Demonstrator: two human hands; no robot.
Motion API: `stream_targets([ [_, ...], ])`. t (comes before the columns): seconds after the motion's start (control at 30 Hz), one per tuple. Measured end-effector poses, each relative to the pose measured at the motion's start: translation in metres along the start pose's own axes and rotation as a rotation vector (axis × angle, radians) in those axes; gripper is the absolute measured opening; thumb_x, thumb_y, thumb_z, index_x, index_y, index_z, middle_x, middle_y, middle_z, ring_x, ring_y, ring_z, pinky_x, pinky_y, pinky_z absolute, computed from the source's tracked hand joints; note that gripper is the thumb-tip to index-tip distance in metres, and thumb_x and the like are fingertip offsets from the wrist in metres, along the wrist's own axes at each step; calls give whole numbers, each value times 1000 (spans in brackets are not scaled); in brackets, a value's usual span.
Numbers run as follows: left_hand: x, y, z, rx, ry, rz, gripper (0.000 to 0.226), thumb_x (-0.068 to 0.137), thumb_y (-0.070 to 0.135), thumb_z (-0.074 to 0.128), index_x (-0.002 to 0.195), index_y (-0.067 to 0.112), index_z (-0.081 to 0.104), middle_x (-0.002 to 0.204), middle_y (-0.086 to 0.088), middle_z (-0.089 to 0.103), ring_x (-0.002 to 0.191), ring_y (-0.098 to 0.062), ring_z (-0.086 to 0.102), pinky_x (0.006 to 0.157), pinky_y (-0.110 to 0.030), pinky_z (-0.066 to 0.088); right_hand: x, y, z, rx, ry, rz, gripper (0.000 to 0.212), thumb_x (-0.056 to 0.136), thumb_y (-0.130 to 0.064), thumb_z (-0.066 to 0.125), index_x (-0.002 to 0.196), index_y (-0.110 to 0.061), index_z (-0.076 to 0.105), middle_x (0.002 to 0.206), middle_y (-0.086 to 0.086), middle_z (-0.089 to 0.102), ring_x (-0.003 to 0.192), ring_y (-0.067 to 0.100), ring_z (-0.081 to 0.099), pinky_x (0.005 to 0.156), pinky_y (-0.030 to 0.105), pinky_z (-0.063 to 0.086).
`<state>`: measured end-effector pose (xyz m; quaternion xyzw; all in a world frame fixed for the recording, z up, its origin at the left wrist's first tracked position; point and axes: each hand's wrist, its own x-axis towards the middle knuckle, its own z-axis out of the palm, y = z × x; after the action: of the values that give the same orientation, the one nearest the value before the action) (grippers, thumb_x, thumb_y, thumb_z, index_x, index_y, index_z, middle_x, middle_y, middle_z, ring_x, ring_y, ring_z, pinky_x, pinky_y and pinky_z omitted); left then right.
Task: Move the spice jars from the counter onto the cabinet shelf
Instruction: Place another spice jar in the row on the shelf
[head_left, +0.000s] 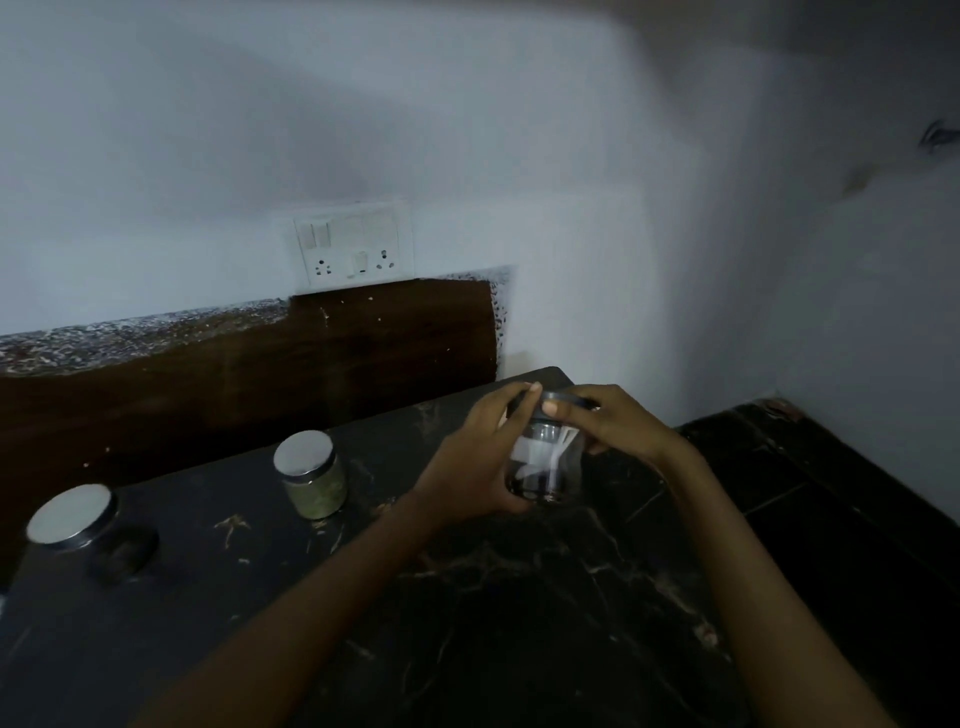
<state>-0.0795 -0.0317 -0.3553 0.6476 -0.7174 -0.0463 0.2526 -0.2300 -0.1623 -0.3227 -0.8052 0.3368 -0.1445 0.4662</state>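
Both hands on the clear round glass jar: my left hand is curled round the smooth glass body from the left with fingertips up at the lid rim, and my right hand pinches the flat black round lid from the right, thumb on its near edge. Jar is upright over the far right part of the glossy black marble counter with tan veining; can't tell if its base touches the slab. Contents: a dark layer at the bottom only, glass above it clear with white glare, blurred. The short glass jar with flat silver lid stands on the counter well left of my left hand, nearly full of yellow-green powder. The wider silver-lidded jar sits near the left edge with dark contents; it looks tilted but is too blurred to be sure. Behind them: dark brown wood-grain backsplash panel and a white plastic switch-and-socket plate on the matte white wall
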Motion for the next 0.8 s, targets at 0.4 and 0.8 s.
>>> stream_targets([
  [0.4, -109, 27, -95, 22, 96, -37, 126, 58, 50, 81, 145, 35, -9, 146, 17, 4, 131, 1, 5, 100, -23, 28, -121, -70, 60, -38, -117, -215, 114, 59, -40, 85, 136, -59, 4, 153, -19, 10, 136, 13, 28, 108, 42, 36],
  [0.8, -169, 51, -124, -136, 177, -21, 122, 57, 58, 74, 147, 35, -4, 145, 23, 7, 136, 4, 14, 106, -18, 28, -158, -94, 107, 138, -73, -334, 128, 52, -26, 91, 127, -72, -3, 139, -29, 20, 124, -7, 36, 95, 24, 45],
])
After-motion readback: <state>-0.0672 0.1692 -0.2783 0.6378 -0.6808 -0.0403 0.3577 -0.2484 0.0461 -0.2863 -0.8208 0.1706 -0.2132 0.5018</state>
